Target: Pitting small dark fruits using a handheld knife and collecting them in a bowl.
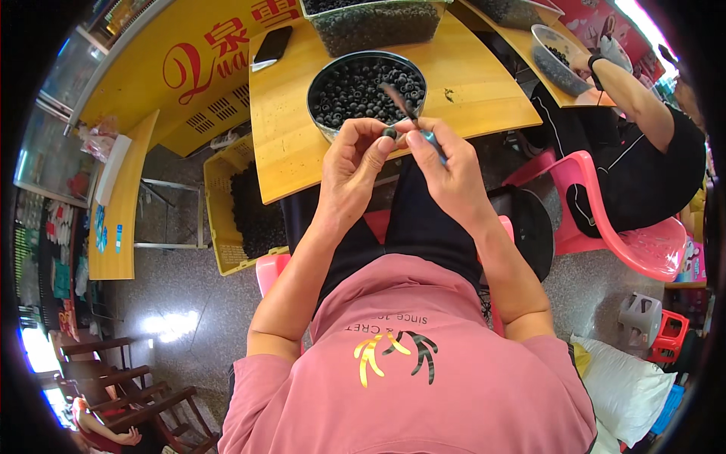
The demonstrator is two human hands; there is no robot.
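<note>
My left hand [355,163] pinches a small dark round piece [389,132] between thumb and fingertips; its kind I cannot make out. Gripped in my right hand [446,163] is a small knife-like tool with a blue handle [432,142]. Its narrow dark blade [398,100] is blurred and points up over a large bowl [311,115]. The fingertips of both hands meet at the bowl's near rim. Many similar dark round pieces [363,87] fill that bowl, some with paler spots on top.
The bowl stands on a yellow wooden table [476,91]. Behind it sits a clear tub [378,30] of dark pieces; a phone [274,45] lies far left. A yellow crate [219,204] holds more, down left. At right, a co-worker's arm [635,98] reaches to another bowl [560,57].
</note>
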